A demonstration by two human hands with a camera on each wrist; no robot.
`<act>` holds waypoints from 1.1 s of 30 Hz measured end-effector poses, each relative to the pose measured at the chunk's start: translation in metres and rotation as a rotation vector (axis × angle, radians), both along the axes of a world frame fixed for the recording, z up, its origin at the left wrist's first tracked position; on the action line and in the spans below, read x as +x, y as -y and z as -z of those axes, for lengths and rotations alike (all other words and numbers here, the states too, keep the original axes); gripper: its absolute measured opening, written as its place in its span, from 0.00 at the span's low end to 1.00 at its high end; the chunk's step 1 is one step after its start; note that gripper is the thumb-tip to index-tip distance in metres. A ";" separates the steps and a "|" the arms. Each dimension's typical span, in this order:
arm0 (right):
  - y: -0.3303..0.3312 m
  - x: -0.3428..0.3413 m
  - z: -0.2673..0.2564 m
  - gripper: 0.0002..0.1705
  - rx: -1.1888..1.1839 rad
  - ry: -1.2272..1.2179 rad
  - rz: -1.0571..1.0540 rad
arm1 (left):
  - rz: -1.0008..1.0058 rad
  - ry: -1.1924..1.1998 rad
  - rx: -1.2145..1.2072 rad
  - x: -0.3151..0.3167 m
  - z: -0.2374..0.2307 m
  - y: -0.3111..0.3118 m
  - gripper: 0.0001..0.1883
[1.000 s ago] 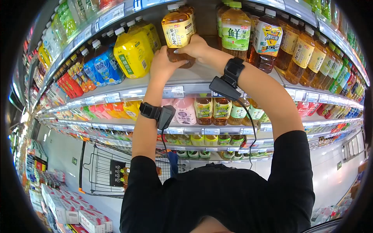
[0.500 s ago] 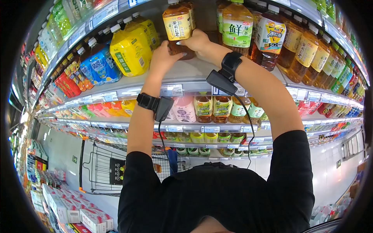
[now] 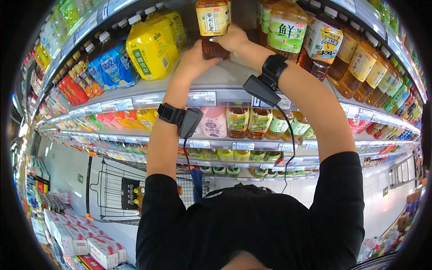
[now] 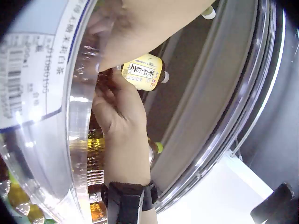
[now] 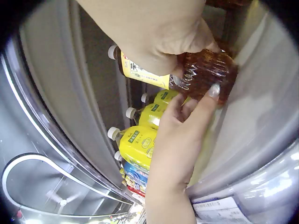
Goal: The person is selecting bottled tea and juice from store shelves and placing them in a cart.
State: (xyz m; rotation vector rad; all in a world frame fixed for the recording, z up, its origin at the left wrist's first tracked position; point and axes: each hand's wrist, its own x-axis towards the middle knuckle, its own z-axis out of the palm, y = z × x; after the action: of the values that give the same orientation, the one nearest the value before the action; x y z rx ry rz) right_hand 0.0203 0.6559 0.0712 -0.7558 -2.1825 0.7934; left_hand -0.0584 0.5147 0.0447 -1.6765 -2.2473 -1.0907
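Note:
A large tea bottle (image 3: pixel 212 20) with a pale yellow label and amber-brown contents stands upright over the upper shelf (image 3: pixel 216 85). Both hands grip its lower part, below the label. My left hand (image 3: pixel 193 64) wraps the left side, its thumb reaching across the front near the base. From the right, my right hand (image 3: pixel 233 39) holds the bottle slightly higher, thumb across the front. In the right wrist view, the ridged brown lower body of the bottle (image 5: pixel 205 72) shows between the hands. Another bottle is partly hidden behind it.
Yellow bottles (image 3: pixel 150 53) flank the bottle's left, a green-labelled tea bottle (image 3: pixel 288 29) its right. A shelf rail with price tags (image 3: pixel 202 98) runs below the forearms. Lower shelves hold more drinks. A shopping cart (image 3: pixel 108 189) stands at lower left. Cables hang from both wrist cameras.
The bottle and both hands have moved up in the head view, farther back over the shelf. Both hands keep their hold. The head view itself has shifted slightly.

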 end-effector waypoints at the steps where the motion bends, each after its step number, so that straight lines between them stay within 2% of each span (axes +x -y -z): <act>1: -0.005 -0.003 0.003 0.40 0.002 -0.001 -0.016 | -0.007 -0.003 -0.016 0.003 -0.002 0.001 0.38; 5: -0.007 -0.002 -0.001 0.39 -0.018 0.034 -0.024 | -0.020 0.004 -0.064 0.012 -0.009 0.006 0.39; 8: 0.004 0.006 -0.009 0.38 -0.026 0.047 0.005 | 0.022 0.013 0.010 0.008 -0.002 0.003 0.39; 11: -0.012 -0.007 0.005 0.36 -0.035 -0.049 -0.017 | -0.006 -0.005 -0.037 0.017 -0.008 0.006 0.41; 14: 0.003 0.005 -0.008 0.34 -0.077 0.009 -0.001 | 0.021 -0.021 -0.028 0.004 0.002 -0.002 0.45; 17: -0.003 0.000 -0.007 0.33 -0.108 0.015 0.008 | 0.006 -0.018 -0.064 0.016 -0.007 0.005 0.49; 20: -0.001 0.000 -0.010 0.33 -0.043 0.037 0.038 | 0.067 -0.002 -0.038 0.005 0.001 -0.001 0.50; 26: 0.003 0.003 -0.016 0.34 -0.074 0.059 0.055 | 0.169 0.025 0.005 -0.005 0.005 -0.005 0.48; 29: -0.019 -0.014 0.004 0.34 -0.127 -0.044 0.023 | 0.141 0.084 -0.013 0.012 -0.009 0.005 0.45; 33: -0.008 -0.008 0.002 0.26 -0.205 -0.131 0.000 | 0.068 0.067 -0.064 0.021 -0.018 0.008 0.42</act>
State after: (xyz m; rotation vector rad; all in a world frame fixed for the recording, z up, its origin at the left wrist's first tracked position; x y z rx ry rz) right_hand 0.0120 0.6637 0.0693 -0.7813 -2.0050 1.0486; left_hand -0.0370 0.5063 0.0631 -1.7798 -2.3042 -1.1172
